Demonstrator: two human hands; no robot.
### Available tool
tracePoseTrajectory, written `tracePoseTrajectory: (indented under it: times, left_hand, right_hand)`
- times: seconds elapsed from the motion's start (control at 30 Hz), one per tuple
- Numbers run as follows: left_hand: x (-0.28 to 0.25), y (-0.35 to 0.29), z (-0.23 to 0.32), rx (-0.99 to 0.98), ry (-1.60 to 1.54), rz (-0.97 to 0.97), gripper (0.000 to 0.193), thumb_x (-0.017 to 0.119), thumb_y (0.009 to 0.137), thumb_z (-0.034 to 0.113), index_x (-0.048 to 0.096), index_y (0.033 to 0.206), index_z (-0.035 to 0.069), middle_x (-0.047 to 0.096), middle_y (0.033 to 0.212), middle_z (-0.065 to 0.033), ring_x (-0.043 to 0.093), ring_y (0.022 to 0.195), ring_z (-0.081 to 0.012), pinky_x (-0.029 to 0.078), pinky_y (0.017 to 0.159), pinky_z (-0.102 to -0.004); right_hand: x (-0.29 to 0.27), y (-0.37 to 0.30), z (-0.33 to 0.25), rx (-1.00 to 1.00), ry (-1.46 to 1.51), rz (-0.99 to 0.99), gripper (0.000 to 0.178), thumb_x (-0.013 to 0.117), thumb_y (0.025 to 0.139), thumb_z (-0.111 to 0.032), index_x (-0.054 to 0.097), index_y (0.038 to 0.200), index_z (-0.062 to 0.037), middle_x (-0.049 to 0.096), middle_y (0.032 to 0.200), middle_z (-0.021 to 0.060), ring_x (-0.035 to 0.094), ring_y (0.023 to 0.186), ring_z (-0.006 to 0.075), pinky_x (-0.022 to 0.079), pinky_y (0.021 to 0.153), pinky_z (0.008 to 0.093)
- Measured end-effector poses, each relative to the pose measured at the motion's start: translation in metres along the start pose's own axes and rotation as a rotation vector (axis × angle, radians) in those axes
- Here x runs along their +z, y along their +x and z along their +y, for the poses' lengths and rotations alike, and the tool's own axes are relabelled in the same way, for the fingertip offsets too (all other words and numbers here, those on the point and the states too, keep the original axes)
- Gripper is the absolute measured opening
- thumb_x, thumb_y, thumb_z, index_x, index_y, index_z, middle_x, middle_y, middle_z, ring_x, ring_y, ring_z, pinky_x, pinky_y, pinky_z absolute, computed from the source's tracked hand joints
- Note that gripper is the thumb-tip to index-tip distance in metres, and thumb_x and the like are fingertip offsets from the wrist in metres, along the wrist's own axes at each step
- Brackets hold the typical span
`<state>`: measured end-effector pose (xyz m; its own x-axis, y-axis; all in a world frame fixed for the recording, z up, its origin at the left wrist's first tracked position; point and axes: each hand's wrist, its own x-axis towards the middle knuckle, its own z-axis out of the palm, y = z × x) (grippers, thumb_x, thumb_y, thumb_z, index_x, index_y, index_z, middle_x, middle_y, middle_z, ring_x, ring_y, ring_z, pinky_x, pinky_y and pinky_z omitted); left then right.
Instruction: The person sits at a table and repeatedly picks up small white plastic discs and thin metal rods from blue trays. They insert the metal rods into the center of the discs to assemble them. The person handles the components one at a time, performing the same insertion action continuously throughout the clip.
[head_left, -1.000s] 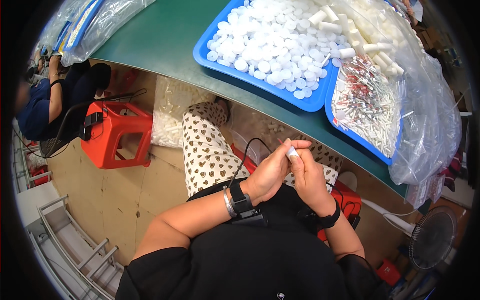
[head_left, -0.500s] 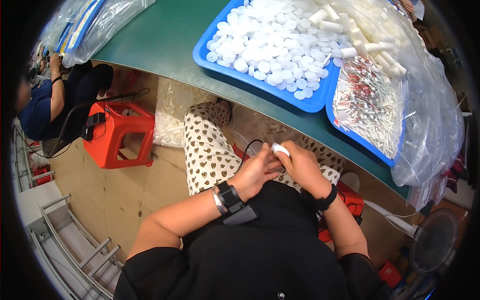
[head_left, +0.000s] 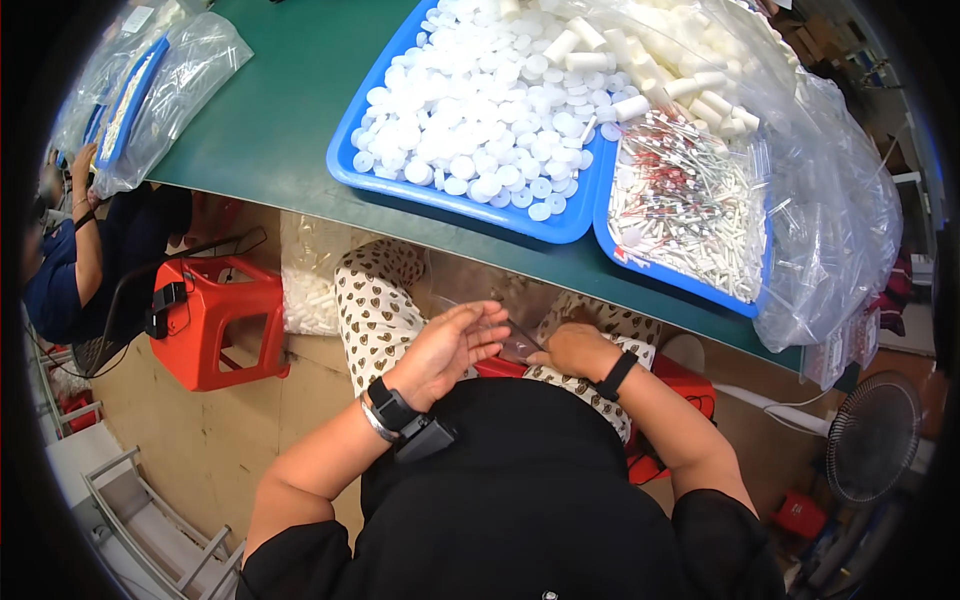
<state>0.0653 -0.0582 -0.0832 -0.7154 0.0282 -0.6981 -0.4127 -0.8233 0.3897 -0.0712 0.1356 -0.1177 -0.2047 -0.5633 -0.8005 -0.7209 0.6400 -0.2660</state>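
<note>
My left hand (head_left: pixel 452 352) is raised over my lap, palm turned inward, its fingers stretched and slightly apart, with nothing visible in it. Lower and to the right, my right hand (head_left: pixel 578 350) reaches down between my thighs, beside a clear plastic bag (head_left: pixel 470 282). Its fingers point downward and are mostly hidden, so what they hold, if anything, does not show. On the table ahead, a blue tray (head_left: pixel 350 178) carries a heap of white translucent discs (head_left: pixel 470 110). A smaller blue tray (head_left: pixel 680 278) holds thin white and red pieces (head_left: pixel 690 190).
White cylinders (head_left: pixel 690 85) spill from a large clear bag (head_left: pixel 830 200) at the right of the green table (head_left: pixel 270 110). A red stool (head_left: pixel 220 320) stands at left, near another person's arm (head_left: pixel 88 250). A fan (head_left: pixel 872 435) stands at right.
My hands have moved apart: the left shifted left and opened, the right dropped toward my lap. The white cylindrical piece in my right hand no longer shows. The whole view has shifted.
</note>
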Motion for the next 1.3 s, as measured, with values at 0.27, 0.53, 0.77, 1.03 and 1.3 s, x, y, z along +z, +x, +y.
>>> tracePoseTrajectory:
  times: [0.27,0.53,0.77,1.03,1.3]
  left_hand:
    - [0.019,-0.018,0.042,0.164,0.170,-0.082,0.027,0.047,0.105,0.021,0.058,0.119,0.001,0.064,0.118,-0.0121,0.066,0.098,-0.0171,0.054,0.083,-0.0298]
    - [0.100,-0.031,0.089,0.899,0.993,-0.186,0.017,0.058,0.100,0.012,0.064,0.111,0.000,0.068,0.095,-0.0064,0.064,0.083,-0.0115,0.051,0.071,-0.0261]
    - [0.122,0.029,0.100,1.474,1.478,0.102,0.027,0.063,0.086,0.001,0.064,0.113,0.002,0.060,0.117,-0.0132,0.059,0.102,-0.0343,0.050,0.083,-0.0428]
    - [0.126,0.043,0.102,1.362,1.448,0.213,0.020,0.061,0.085,-0.004,0.062,0.105,0.000,0.054,0.108,-0.0169,0.063,0.082,-0.0380,0.053,0.071,-0.0439]
    - [0.127,0.043,0.110,1.273,1.498,0.240,0.014,0.064,0.085,-0.002,0.062,0.100,0.000,0.055,0.110,-0.0152,0.063,0.083,-0.0368,0.052,0.073,-0.0436]
  right_hand:
    - [0.001,-0.046,-0.007,-0.264,0.061,0.204,0.046,0.055,0.096,-0.043,0.072,0.091,-0.0005,0.070,0.086,0.0197,0.067,0.088,0.0382,0.049,0.084,0.0467]
    - [-0.117,-0.140,-0.018,-0.413,0.138,1.039,0.011,0.068,0.088,-0.015,0.067,0.091,-0.0038,0.067,0.079,0.0136,0.065,0.074,0.0332,0.051,0.066,0.0409]
    - [-0.140,-0.112,0.020,-0.046,-0.174,1.296,0.015,0.070,0.082,-0.006,0.065,0.096,-0.0034,0.060,0.087,0.0112,0.063,0.077,0.0304,0.051,0.066,0.0394]
    - [-0.142,-0.110,0.027,-0.249,-0.035,1.422,0.018,0.069,0.083,0.001,0.063,0.100,-0.0025,0.064,0.094,0.0121,0.065,0.080,0.0299,0.053,0.069,0.0375]
    - [-0.140,-0.102,0.017,-0.382,0.616,1.553,0.015,0.065,0.093,-0.003,0.063,0.108,-0.0014,0.072,0.091,0.0122,0.061,0.060,0.0101,0.048,0.056,0.0240]
